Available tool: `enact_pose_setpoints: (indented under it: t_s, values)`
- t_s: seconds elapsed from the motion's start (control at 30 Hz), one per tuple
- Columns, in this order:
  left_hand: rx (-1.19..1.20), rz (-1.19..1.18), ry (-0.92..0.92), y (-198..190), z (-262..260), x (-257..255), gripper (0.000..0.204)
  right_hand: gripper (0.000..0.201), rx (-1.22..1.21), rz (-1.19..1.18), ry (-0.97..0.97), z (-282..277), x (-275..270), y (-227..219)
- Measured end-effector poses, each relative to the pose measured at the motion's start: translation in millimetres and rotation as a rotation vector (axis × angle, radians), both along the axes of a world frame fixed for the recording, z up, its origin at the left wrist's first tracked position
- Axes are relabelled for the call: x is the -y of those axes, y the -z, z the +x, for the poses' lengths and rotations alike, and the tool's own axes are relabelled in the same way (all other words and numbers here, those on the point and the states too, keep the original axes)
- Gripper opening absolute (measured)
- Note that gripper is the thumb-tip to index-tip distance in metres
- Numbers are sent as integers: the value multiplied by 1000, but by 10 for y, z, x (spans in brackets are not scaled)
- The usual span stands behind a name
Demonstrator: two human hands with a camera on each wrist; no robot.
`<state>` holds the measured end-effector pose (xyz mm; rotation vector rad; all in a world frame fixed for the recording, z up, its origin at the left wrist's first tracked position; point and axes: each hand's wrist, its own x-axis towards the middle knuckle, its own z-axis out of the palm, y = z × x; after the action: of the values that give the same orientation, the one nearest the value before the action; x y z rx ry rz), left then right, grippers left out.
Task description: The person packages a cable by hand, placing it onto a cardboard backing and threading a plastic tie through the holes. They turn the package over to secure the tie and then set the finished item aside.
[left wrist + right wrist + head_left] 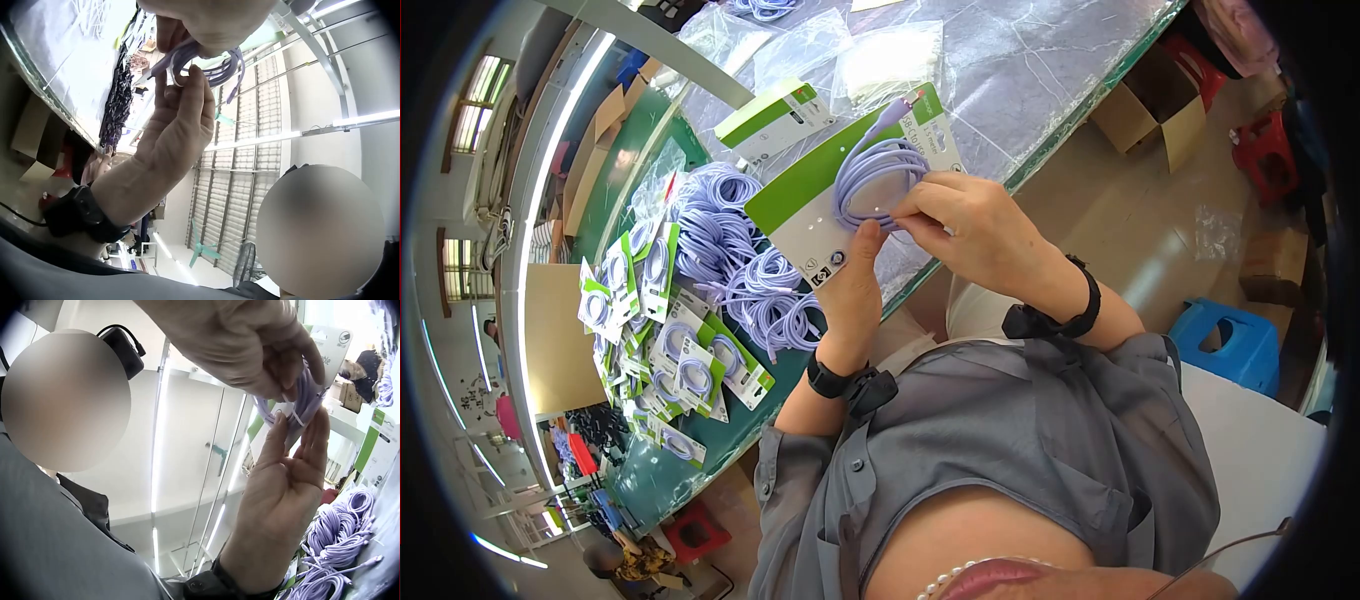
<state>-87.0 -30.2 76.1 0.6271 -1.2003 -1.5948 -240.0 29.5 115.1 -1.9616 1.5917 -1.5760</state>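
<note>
A coiled lilac cable (847, 190) lies against a green and white card (785, 200), both held up above the table. The left hand (852, 290) holds the card from below, thumb on its front by the coil and fingers behind. At the coil's lower right edge, the right hand (975, 225) pinches with thumb and forefinger. In the right wrist view, a white tie (297, 419) crosses the lilac coil (305, 394) between the two hands. The left wrist view shows the right hand (178, 128) at the coil (219, 70).
Loose lilac cables (715, 225) are piled on the table left of the hands, beside a heap of carded cables (695, 375). Another green and white card (775, 120) and clear plastic bags (890, 62) lie beyond. A blue stool (1225, 345) stands at the right.
</note>
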Motion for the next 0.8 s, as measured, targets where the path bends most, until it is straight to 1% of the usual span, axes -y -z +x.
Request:
enact_pose_setpoints:
  t_s: [0.17, 0.37, 0.43, 0.47, 0.53, 0.57, 0.63, 0.67, 0.7, 0.73, 0.77, 0.8]
  values:
    - [18, 10, -14, 3, 13, 5, 46, 10, -7, 10, 12, 10, 12, 9]
    - [27, -46, -34, 53, 32, 19, 44, 9, -31, 33, 29, 26, 27, 22]
    - [159, -195, -106, 78, 43, 34, 42, 9, -29, 36, 28, 28, 22, 18]
    - [158, -195, -105, 73, 51, 36, 42, 9, -28, 39, 26, 27, 19, 14]
    - [264, -255, -109, 58, 75, 35, 42, 9, -16, 28, 18, 29, 16, 2]
    - [263, -255, -109, 36, 66, 25, 42, 9, -4, 16, 9, 30, 18, -3]
    - [281, -375, -175, -12, 40, -2, 35, 9, -10, 8, 5, 30, 19, 3]
    - [280, -374, -174, -7, 50, -8, 35, 9, -15, -1, 2, 31, 18, 9]
    - [320, -395, -172, 1, 68, -13, 30, 9, -15, 0, 4, 34, 19, 17]
    - [359, -416, -171, 12, 79, -12, 25, 8, 11, 8, 1, 39, 25, 28]
    - [359, -417, -171, 33, 75, -13, 25, 8, 39, 15, -3, 45, 34, 37]
    - [390, -490, -237, 60, 68, -19, 22, 8, 38, 14, -5, 53, 39, 41]
